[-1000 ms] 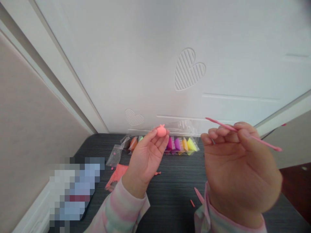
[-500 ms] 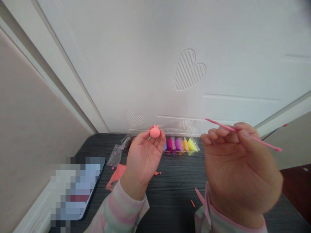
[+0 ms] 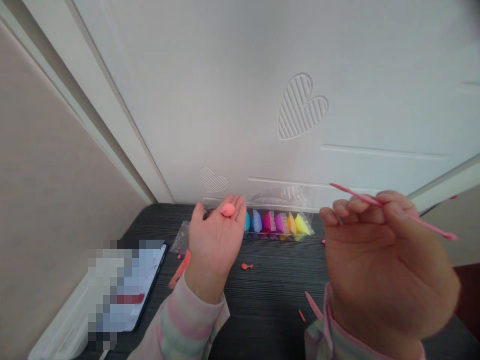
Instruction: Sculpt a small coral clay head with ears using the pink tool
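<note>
My left hand (image 3: 215, 245) lies palm up with its fingers stretched out, holding a small coral clay ball (image 3: 228, 210) that rests on the fingers. The ball tapers to a point on its left side. My right hand (image 3: 386, 265) is raised at the right, pinching a thin pink modelling tool (image 3: 358, 195) between thumb and fingers. The tool points up and left, well apart from the clay ball. A small coral clay scrap (image 3: 246, 267) lies on the dark table just right of my left wrist.
Colourful clay packs (image 3: 269, 221) stand in a row along the back of the dark table (image 3: 270, 280). A phone (image 3: 150, 280) lies at the left. Coral clay (image 3: 181, 270) lies beside my left wrist. A pink tool (image 3: 313, 304) and thin coral stick (image 3: 302, 316) lie near my right sleeve.
My left thumb has moved off the clay ball and the hand has opened flat. The ball has tipped over onto the fingers. My right hand still holds the tool.
</note>
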